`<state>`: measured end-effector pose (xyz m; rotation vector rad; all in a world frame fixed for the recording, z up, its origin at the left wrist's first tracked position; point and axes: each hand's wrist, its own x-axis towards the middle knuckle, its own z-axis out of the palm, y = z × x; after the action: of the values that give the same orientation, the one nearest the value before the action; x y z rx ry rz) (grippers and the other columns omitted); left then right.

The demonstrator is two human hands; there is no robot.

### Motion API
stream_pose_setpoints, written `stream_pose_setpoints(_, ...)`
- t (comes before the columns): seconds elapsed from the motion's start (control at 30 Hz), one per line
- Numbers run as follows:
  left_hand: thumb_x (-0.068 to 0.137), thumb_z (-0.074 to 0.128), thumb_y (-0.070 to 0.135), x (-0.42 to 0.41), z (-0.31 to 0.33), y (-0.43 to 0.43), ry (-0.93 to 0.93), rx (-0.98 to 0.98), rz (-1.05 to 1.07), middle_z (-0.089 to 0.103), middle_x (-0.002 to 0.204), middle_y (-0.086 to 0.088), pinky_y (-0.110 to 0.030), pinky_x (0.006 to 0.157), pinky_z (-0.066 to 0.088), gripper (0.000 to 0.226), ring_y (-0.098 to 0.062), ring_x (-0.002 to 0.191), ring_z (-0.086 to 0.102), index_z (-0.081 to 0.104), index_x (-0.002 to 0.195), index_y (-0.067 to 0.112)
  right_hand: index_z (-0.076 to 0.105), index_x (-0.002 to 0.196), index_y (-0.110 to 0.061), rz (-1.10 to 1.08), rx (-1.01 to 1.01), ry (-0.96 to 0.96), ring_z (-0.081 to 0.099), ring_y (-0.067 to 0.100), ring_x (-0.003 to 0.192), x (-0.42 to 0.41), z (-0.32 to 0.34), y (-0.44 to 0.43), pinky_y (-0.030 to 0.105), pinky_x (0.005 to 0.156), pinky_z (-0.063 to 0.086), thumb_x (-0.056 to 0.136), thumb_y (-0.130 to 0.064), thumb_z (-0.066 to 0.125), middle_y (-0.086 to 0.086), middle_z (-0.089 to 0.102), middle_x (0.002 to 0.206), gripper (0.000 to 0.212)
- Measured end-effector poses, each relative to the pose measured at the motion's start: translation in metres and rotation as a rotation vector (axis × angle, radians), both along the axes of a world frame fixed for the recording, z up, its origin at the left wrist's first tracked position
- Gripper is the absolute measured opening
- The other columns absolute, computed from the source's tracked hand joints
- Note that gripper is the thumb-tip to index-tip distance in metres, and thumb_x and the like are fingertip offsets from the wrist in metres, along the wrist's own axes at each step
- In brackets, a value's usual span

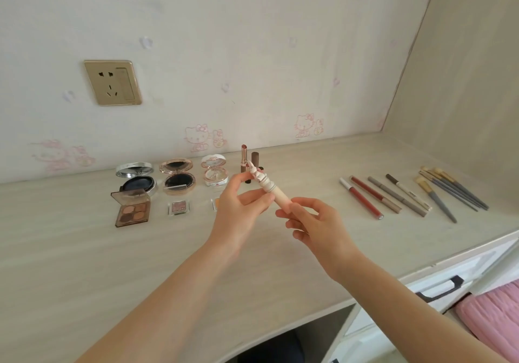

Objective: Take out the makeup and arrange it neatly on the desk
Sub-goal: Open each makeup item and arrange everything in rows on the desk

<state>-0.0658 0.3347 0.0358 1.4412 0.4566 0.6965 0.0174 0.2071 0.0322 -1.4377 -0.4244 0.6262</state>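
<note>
I have the cream tube (276,195) lifted off the desk (84,250), above its middle, slanted so the sculpted cap end points toward the back edge. My left hand (238,208) pinches the barrel just below the cap, with thumb and fingers curled round it. My right hand (314,222) pinches the lower end between thumb and fingertips. Gripping both ends lets me turn the tube or pull the cap, and I judge I am lining it up before setting it down.

The layout is sorted by kind. Three open compacts (177,179) run along the back edge toward the left, with an eyeshadow palette (132,208) in front of them. Pencils (387,197) and brushes (449,191) lie in slanted parallel rows toward the right end. An uncapped lipstick (243,156) stands upright near the back edge, just behind the tube. The tube most likely belongs beside it, so I must lower it gently or the lipstick could topple.
</note>
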Motion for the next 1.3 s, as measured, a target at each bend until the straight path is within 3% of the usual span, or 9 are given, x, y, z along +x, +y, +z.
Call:
stream_pose_setpoints(0.17, 0.077, 0.073, 0.018, -0.002, -0.001, 0.000, 0.022, 0.037, -0.019, 0.074, 0.100, -0.002, -0.046, 0.095, 0.050, 0.050, -0.017, 0.095, 0.070, 0.049, 0.119, 0.032, 0.059, 0.106, -0.010, 0.048, -0.004, 0.006, 0.064, 0.015, 0.074, -0.006, -0.002, 0.007, 0.031, 0.071, 0.047, 0.098, -0.020, 0.051, 0.007, 0.075, 0.091, 0.015)
stream_pose_setpoints(0.27, 0.081, 0.072, 0.012, -0.004, -0.002, 0.001, 0.017, 0.033, -0.002, 0.073, 0.100, -0.003, -0.045, 0.091, 0.054, 0.050, -0.017, 0.093, 0.070, 0.050, 0.121, 0.029, 0.059, 0.106, -0.010, 0.074, -0.028, -0.028, 0.065, 0.016, 0.074, -0.009, -0.002, 0.009, 0.032, 0.071, 0.048, 0.098, -0.021, 0.052, 0.007, 0.075, 0.090, 0.016)
stream_pose_setpoints(0.5, 0.084, 0.068, 0.005, -0.014, 0.001, 0.003, 0.028, 0.077, 0.029, 0.074, 0.087, -0.006, -0.031, 0.083, 0.057, 0.036, -0.017, 0.079, 0.071, 0.057, 0.116, 0.018, 0.064, 0.098, -0.012, 0.101, -0.167, -0.203, 0.063, 0.011, 0.066, -0.008, -0.003, 0.010, 0.023, 0.061, 0.046, 0.093, -0.021, 0.059, 0.002, 0.075, 0.079, 0.011)
stream_pose_setpoints(0.63, 0.087, 0.068, 0.011, -0.026, -0.001, 0.010, 0.066, 0.206, 0.020, 0.071, 0.080, -0.012, -0.023, 0.067, 0.053, 0.024, -0.016, 0.062, 0.062, 0.064, 0.109, 0.019, 0.066, 0.096, -0.012, 0.075, -0.139, -0.207, 0.062, 0.011, 0.068, -0.004, -0.001, 0.014, 0.026, 0.062, 0.049, 0.090, -0.017, 0.064, 0.007, 0.071, 0.086, 0.009)
stream_pose_setpoints(0.77, 0.087, 0.067, 0.036, -0.041, -0.009, 0.019, 0.191, 0.432, -0.005, 0.071, 0.089, 0.012, -0.027, 0.074, 0.054, 0.015, -0.009, 0.081, 0.065, 0.070, 0.101, 0.034, 0.065, 0.104, -0.014, 0.137, -0.086, -0.143, 0.066, 0.012, 0.074, -0.007, 0.002, 0.024, 0.031, 0.070, 0.052, 0.086, -0.020, 0.070, 0.005, 0.067, 0.094, 0.020)
stream_pose_setpoints(0.93, 0.088, 0.066, 0.021, -0.072, -0.016, 0.037, 0.325, 0.654, -0.060, 0.069, 0.102, 0.014, -0.015, 0.083, 0.047, 0.027, 0.001, 0.096, 0.062, 0.066, 0.114, 0.030, 0.065, 0.097, -0.007, 0.230, -0.077, -0.127, 0.065, 0.014, 0.071, -0.022, 0.001, 0.038, 0.026, 0.066, 0.053, 0.079, -0.008, 0.075, 0.007, 0.067, 0.087, 0.021)
stream_pose_setpoints(1.03, 0.084, 0.066, 0.011, -0.089, -0.013, 0.042, 0.324, 0.687, -0.027, 0.068, 0.101, 0.015, -0.006, 0.083, 0.042, 0.027, 0.007, 0.098, 0.061, 0.066, 0.107, 0.026, 0.064, 0.095, -0.007, 0.281, -0.091, -0.136, 0.066, 0.014, 0.071, -0.032, 0.000, 0.047, 0.024, 0.065, 0.054, 0.076, -0.007, 0.078, 0.006, 0.067, 0.081, 0.024)
stream_pose_setpoints(1.2, 0.082, 0.069, 0.016, -0.109, -0.021, 0.050, 0.342, 0.785, 0.001, 0.066, 0.098, 0.013, -0.012, 0.083, 0.044, 0.027, 0.001, 0.096, 0.061, 0.063, 0.103, 0.033, 0.064, 0.094, -0.003, 0.373, -0.080, -0.164, 0.065, 0.015, 0.066, -0.047, -0.006, 0.058, 0.024, 0.065, 0.054, 0.079, -0.006, 0.075, 0.008, 0.067, 0.073, 0.019)
stream_pose_setpoints(1.3, 0.077, 0.077, 0.017, -0.113, -0.028, 0.051, 0.315, 0.859, 0.106, 0.064, 0.093, 0.018, -0.009, 0.078, 0.040, 0.027, 0.001, 0.089, 0.058, 0.065, 0.098, 0.027, 0.064, 0.090, -0.004, 0.359, -0.053, -0.211, 0.066, 0.015, 0.065, -0.050, -0.009, 0.061, 0.023, 0.064, 0.053, 0.082, -0.005, 0.072, 0.007, 0.067, 0.072, 0.012)
